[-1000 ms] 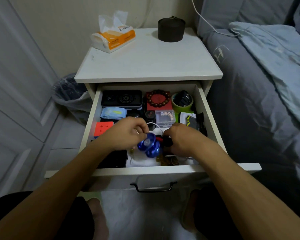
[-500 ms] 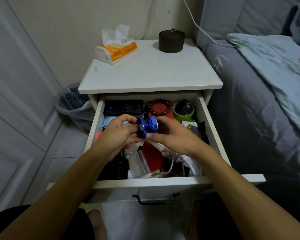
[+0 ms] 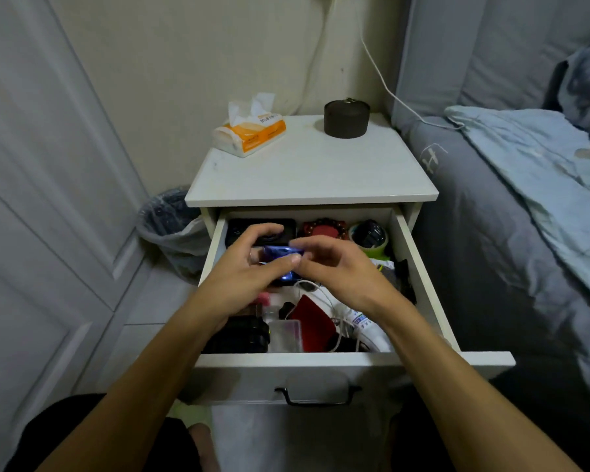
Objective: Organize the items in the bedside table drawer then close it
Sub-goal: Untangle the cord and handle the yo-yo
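The white bedside table's drawer [image 3: 365, 361] is pulled out and crowded with small items. Above its middle, my left hand [image 3: 252, 264] grips a shiny blue yo-yo [image 3: 280, 254], fingers curled round it. My right hand [image 3: 338, 267] is beside it, fingertips at the yo-yo's right edge near a thin white string; whether they pinch it I cannot tell. In the drawer lie a black case [image 3: 242, 226] at the back left, a red box with a bead bracelet [image 3: 324, 228], a green tape roll [image 3: 372, 238], a red pouch [image 3: 309, 321] and white cables [image 3: 341, 327].
On the tabletop [image 3: 314, 175] sit a tissue pack [image 3: 249, 134] and a dark round tin [image 3: 346, 118]. A lined bin [image 3: 171, 226] stands left of the table beside a white door. The bed [image 3: 511, 206] lies close on the right. The drawer handle [image 3: 317, 396] faces me.
The yo-yo has come up out of the front of the drawer and now sits higher, toward the back, turned flat in my left hand. My right hand has loosened from it.
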`<state>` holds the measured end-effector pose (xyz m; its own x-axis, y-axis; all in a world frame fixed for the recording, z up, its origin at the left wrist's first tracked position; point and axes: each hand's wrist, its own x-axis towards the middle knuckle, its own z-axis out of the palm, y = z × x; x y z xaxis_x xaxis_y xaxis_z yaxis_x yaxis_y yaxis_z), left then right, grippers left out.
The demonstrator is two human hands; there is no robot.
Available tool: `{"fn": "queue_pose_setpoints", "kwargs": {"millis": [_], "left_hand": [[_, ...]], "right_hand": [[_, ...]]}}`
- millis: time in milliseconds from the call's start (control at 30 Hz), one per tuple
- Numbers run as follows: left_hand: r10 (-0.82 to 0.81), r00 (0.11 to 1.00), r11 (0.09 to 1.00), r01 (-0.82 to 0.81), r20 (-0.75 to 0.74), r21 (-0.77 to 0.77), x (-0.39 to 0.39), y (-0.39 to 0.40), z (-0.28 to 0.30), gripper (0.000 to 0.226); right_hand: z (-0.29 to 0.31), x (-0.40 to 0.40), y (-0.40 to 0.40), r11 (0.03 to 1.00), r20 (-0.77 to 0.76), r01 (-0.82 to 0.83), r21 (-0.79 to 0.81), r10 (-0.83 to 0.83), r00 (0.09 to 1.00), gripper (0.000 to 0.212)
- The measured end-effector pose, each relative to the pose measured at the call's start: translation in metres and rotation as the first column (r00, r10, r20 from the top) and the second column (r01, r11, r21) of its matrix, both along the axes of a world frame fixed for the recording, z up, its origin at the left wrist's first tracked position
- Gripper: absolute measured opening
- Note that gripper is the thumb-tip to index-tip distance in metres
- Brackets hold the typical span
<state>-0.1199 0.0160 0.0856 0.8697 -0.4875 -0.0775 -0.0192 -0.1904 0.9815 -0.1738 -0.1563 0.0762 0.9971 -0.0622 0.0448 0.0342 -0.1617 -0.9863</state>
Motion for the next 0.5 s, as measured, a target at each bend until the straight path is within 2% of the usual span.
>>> {"fn": "queue_pose_setpoints", "kwargs": {"millis": [67, 133, 200, 233, 300, 333, 433, 500], "left_hand": [[0.019, 1.000, 0.999, -0.018, 0.016, -0.048, -0.007, 0.008, -0.001, 0.037], [0.054, 0.997, 0.983, -0.064, -0.060, -0.173, -0.013, 0.020, -0.001, 0.026], [0.068, 0.988, 0.966, -0.101, -0.139, -0.240, -0.013, 0.029, -0.001, 0.018], [0.083, 0.987, 0.968, -0.112, -0.138, -0.223, -0.015, 0.037, 0.000, 0.018], [0.128, 0.987, 0.980, -0.140, -0.094, -0.142, -0.014, 0.046, 0.001, 0.019], [0.154, 0.987, 0.985, -0.157, -0.038, -0.076, -0.012, 0.050, 0.000, 0.019], [0.118, 0.964, 0.960, -0.172, 0.239, 0.222, -0.012, 0.061, 0.000, 0.025], [0.007, 0.942, 0.933, -0.127, 0.336, 0.337, -0.014, 0.062, 0.000, 0.034]], "right_hand": [[0.000, -0.003, 0.008, 0.998, -0.014, -0.012, 0.066, 0.012, 1.000, 0.031], [0.002, -0.009, 0.017, 0.996, -0.068, -0.051, 0.078, 0.056, 0.996, 0.036], [0.002, -0.013, 0.022, 0.988, -0.128, -0.145, -0.059, 0.136, 0.982, 0.032], [0.002, -0.017, 0.026, 0.969, -0.146, -0.193, -0.155, 0.171, 0.974, 0.024], [0.002, -0.021, 0.028, 0.935, -0.169, -0.237, -0.265, 0.197, 0.966, 0.012], [0.003, -0.022, 0.027, 0.932, -0.171, -0.231, -0.278, 0.188, 0.967, 0.013], [0.009, -0.026, 0.027, 0.967, -0.111, -0.138, -0.212, 0.116, 0.987, 0.021], [0.018, -0.027, 0.030, 0.983, -0.043, -0.107, -0.151, 0.101, 0.994, 0.024]]}}
